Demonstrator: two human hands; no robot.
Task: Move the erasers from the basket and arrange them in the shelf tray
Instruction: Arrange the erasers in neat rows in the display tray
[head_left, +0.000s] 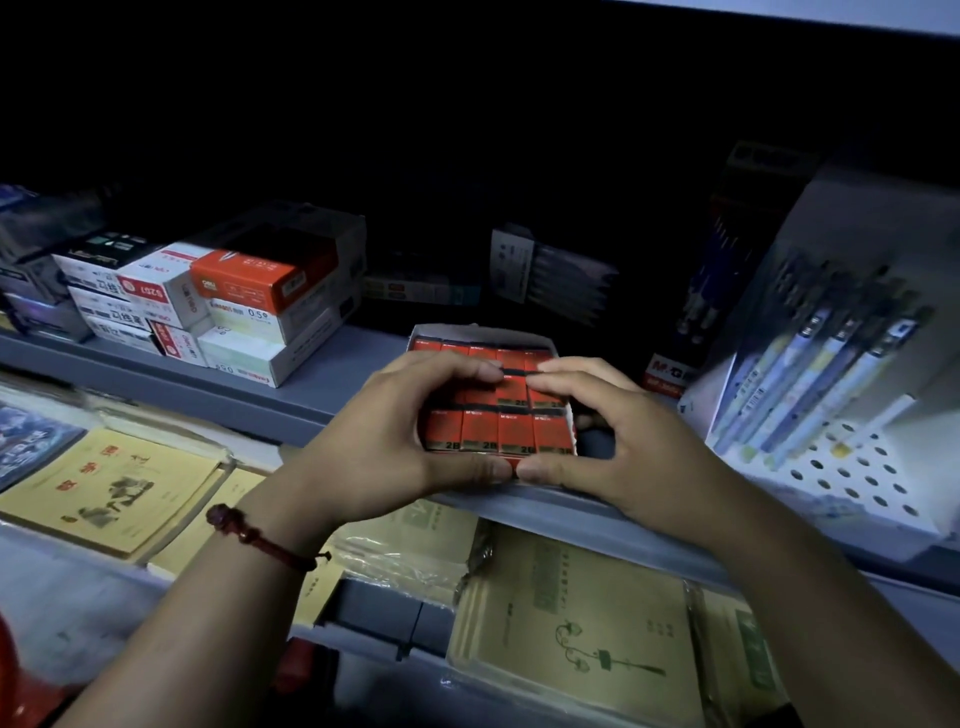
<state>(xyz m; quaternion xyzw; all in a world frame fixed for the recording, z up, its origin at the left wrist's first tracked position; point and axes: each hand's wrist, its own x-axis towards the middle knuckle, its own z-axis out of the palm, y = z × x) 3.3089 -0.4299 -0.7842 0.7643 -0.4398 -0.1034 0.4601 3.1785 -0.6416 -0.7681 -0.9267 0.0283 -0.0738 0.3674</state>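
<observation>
We count 2 hands, the left hand (384, 457) and the right hand (634, 452), at 1 shelf tray (483, 328). Its red erasers (498, 431) lie in 3 rows: 5 in the back row, 4 showing in the front, the middle row partly under fingers (457, 370). 1 red bracelet (260, 540) circles the left wrist.

Head view, single wide-angle camera: looks forward and down onto a grey shelf (322, 374) at close range. The left hand (395, 441), right hand (628, 447) and tray (483, 328) of erasers (498, 431) sit mid-frame.
</observation>
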